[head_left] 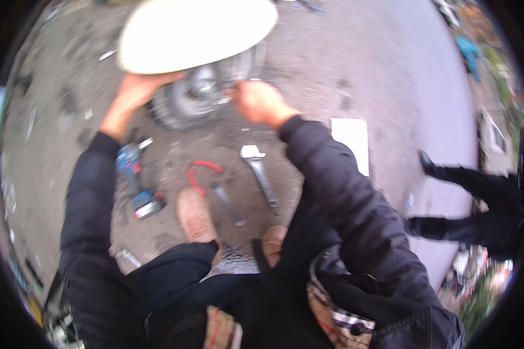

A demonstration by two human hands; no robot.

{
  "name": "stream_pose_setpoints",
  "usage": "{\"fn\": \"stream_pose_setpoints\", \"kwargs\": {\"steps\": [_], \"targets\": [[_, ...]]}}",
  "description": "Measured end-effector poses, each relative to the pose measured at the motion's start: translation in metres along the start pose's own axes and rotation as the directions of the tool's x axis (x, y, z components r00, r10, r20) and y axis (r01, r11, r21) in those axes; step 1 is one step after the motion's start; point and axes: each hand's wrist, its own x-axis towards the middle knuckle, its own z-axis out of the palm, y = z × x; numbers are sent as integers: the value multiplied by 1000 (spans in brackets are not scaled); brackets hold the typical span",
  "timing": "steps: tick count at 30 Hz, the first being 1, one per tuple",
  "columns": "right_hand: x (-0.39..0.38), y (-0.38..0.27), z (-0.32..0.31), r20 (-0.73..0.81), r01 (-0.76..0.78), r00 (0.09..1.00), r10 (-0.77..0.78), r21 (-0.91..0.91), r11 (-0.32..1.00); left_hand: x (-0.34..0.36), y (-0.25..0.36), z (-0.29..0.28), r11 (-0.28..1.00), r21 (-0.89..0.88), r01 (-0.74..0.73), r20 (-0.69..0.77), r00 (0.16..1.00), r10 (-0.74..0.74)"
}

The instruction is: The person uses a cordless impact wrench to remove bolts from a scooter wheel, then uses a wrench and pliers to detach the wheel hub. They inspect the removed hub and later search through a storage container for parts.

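Observation:
A glossy white rounded panel (198, 35) fills the top of the view, over a wheel with a dark tyre (177, 113) and a grey metal hub (204, 84). At the panel's lower left edge, my left hand (142, 90) grips its rim, with the fingers partly hidden beneath it. My right hand (259, 102) is closed at the right side of the hub. Whatever its fingers pinch there is blurred and too small to name. An adjustable wrench (261, 174) lies on the ground below the right hand. Red-handled pliers (201, 171) rest closer to my feet.
A blue cordless drill (137, 183) lies below my left forearm. Beside the pliers is a slim grey tool (228, 203). A white rectangular sheet (352, 142) lies right of my right forearm. A person in dark trousers (471, 200) stands at the right.

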Motion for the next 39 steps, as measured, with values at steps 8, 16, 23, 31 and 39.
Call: {"fn": "stream_pose_setpoints", "kwargs": {"steps": [8, 16, 23, 31, 39], "targets": [[0, -5, 3, -75, 14, 997, -12, 19, 1000, 7, 7, 1, 989, -100, -109, 15, 994, 111], [-5, -6, 6, -120, 74, 988, -96, -176, 982, 5, 4, -1, 992, -88, -96, 9, 995, 97], [0, -3, 0, -52, 53, 997, -52, 25, 998, 5, 5, -1, 983, -123, -138, -2, 990, 139], [-6, -2, 8, 419, -436, 900, 120, 864, 251, 9, 0, -1, 977, -121, -173, 6, 984, 175], [-9, 2, 11, -173, 70, 981, -87, -102, 992, 8, 2, -2, 985, -24, -173, -11, 985, 172]]}}
